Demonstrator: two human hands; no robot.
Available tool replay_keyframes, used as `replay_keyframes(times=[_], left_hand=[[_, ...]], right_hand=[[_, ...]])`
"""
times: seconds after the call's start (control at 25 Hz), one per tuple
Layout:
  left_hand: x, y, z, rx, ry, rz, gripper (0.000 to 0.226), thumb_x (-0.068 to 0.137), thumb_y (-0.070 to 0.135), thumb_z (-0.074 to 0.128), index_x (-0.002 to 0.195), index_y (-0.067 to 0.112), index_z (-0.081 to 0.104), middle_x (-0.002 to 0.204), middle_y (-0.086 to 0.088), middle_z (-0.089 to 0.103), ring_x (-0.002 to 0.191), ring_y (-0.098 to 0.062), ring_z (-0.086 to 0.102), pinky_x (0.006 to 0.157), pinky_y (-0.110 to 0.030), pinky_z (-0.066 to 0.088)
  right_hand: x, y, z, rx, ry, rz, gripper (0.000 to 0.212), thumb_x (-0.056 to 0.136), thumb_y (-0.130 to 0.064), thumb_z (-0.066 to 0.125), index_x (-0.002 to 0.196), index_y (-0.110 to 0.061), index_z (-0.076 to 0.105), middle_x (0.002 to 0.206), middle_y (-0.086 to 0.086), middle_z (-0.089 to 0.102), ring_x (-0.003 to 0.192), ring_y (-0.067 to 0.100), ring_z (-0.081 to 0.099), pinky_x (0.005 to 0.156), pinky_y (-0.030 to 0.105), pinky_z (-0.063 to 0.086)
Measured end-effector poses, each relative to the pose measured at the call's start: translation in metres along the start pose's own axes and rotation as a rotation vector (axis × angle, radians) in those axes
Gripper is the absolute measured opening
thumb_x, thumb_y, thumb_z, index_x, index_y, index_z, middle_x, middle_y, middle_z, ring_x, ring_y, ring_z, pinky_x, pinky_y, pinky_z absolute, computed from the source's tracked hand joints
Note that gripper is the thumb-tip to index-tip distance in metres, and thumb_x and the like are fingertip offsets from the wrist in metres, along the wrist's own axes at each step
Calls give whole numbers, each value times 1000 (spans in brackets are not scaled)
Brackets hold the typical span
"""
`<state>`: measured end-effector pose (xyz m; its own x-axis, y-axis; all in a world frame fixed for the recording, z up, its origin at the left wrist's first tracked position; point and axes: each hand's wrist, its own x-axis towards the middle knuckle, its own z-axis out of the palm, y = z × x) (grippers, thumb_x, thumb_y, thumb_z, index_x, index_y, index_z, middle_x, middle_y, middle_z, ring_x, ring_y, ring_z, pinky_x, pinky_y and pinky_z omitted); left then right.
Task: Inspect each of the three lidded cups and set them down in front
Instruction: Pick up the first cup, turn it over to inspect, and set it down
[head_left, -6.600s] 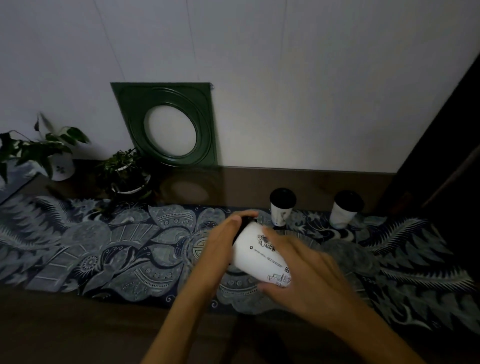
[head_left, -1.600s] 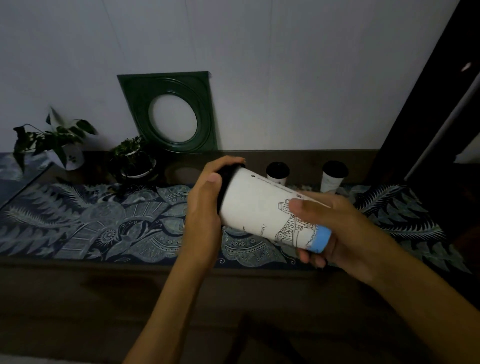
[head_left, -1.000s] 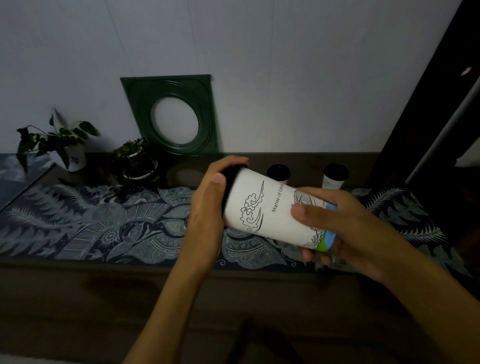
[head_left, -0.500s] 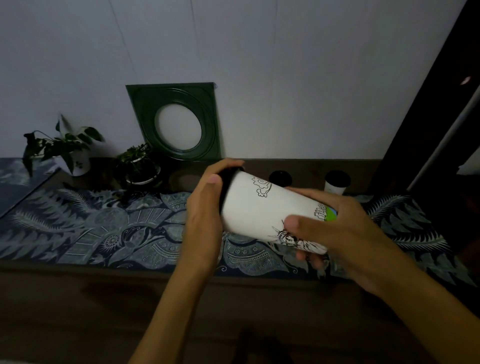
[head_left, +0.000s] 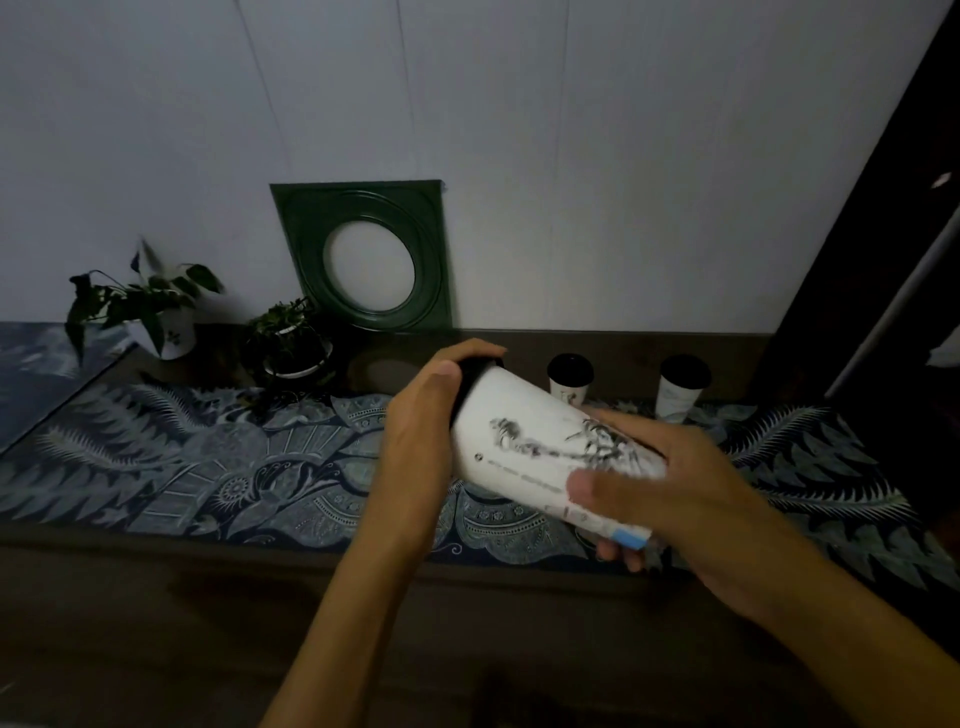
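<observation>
I hold a white paper cup (head_left: 530, 447) with a black lid and dark line drawings, tipped on its side in the air above the patterned runner (head_left: 218, 467). My left hand (head_left: 421, 431) wraps the lid end. My right hand (head_left: 670, 488) grips the base end, which has a blue band. Two more white cups with black lids stand upright at the back: one (head_left: 570, 381) just behind the held cup, the other (head_left: 680, 387) to its right.
A green square frame (head_left: 363, 254) with a round opening leans on the wall. Two potted plants (head_left: 150, 312) (head_left: 291, 343) stand at the back left. A dark doorway edge (head_left: 883, 291) rises at the right. The dark table edge (head_left: 156, 551) runs in front of the runner.
The cup has been turned about its long axis between my hands, showing different drawings now. It has stayed tipped on its side at about the same place. The two back cups have not moved.
</observation>
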<state>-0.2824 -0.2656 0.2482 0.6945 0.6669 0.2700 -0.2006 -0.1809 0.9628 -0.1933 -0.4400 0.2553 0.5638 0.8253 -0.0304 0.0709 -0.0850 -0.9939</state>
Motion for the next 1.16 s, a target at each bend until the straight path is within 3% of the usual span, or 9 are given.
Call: replay_keyframes(times=[0.12, 0.24, 0.32, 0.4, 0.56, 0.64, 0.84, 1.0, 1.16], left_hand=[[-1, -1, 2, -37, 16, -8, 38, 93, 38, 38, 101, 24, 72, 101, -2, 75, 88, -20, 68, 67, -34, 55], [3, 1, 5, -75, 65, -205, 39, 102, 24, 36, 97, 21, 74, 92, -4, 75, 76, -15, 66, 50, -24, 50], [3, 1, 5, -89, 50, -247, 39, 103, 24, 35, 99, 20, 74, 96, -9, 74, 78, -18, 65, 46, -22, 49], [2, 0, 3, -106, 12, -170, 38, 103, 30, 35, 103, 21, 72, 102, -11, 75, 84, -21, 68, 50, -24, 51], [-1, -3, -2, -76, -51, 37, 40, 98, 38, 32, 108, 29, 70, 113, -5, 72, 102, -28, 69, 68, -43, 57], [-3, -3, -1, -96, -24, 63, 40, 99, 37, 32, 109, 28, 70, 114, -7, 72, 103, -30, 68, 71, -44, 57], [-1, 2, 2, -226, 65, -167, 44, 105, 30, 33, 94, 27, 75, 106, -11, 76, 95, -25, 70, 68, -36, 58], [-6, -2, -1, -181, 15, 32, 40, 100, 36, 32, 102, 32, 72, 111, -12, 73, 101, -29, 68, 72, -42, 57], [-14, -7, 0, -190, -30, 113, 36, 98, 46, 35, 111, 35, 67, 118, -12, 68, 104, -35, 67, 71, -46, 56]], right_hand=[[1, -4, -3, 113, -30, 81, 59, 73, -37, 80, 128, -29, 59, 97, 2, 78, 61, 18, 68, 44, 23, 51], [4, 3, -6, -890, 121, -479, 75, 76, -54, 69, 142, -32, 42, 125, -6, 63, 91, 9, 66, 55, 17, 57], [6, 12, -10, -1237, 154, -696, 81, 76, -61, 57, 146, -25, 36, 132, 1, 57, 97, 11, 63, 58, 18, 58], [5, 8, -9, -993, 130, -552, 78, 77, -55, 68, 145, -32, 38, 126, -5, 61, 91, 5, 63, 56, 13, 55], [0, -3, -5, 195, 4, 57, 57, 76, -32, 80, 130, -30, 60, 94, 9, 77, 54, 17, 65, 39, 22, 48], [1, -5, -4, 157, 1, 11, 58, 74, -36, 81, 128, -32, 60, 100, 6, 76, 60, 19, 68, 41, 22, 50], [4, -2, -6, -963, 198, -730, 73, 74, -55, 67, 138, -29, 44, 131, -4, 54, 113, 3, 52, 77, 11, 52], [-1, -6, -1, -406, 169, -418, 51, 76, -50, 75, 122, -35, 59, 103, -15, 69, 85, 5, 67, 59, 14, 55], [1, -14, 3, 49, 172, -115, 45, 66, -44, 68, 109, -32, 64, 89, 1, 74, 49, 20, 62, 36, 23, 49]])
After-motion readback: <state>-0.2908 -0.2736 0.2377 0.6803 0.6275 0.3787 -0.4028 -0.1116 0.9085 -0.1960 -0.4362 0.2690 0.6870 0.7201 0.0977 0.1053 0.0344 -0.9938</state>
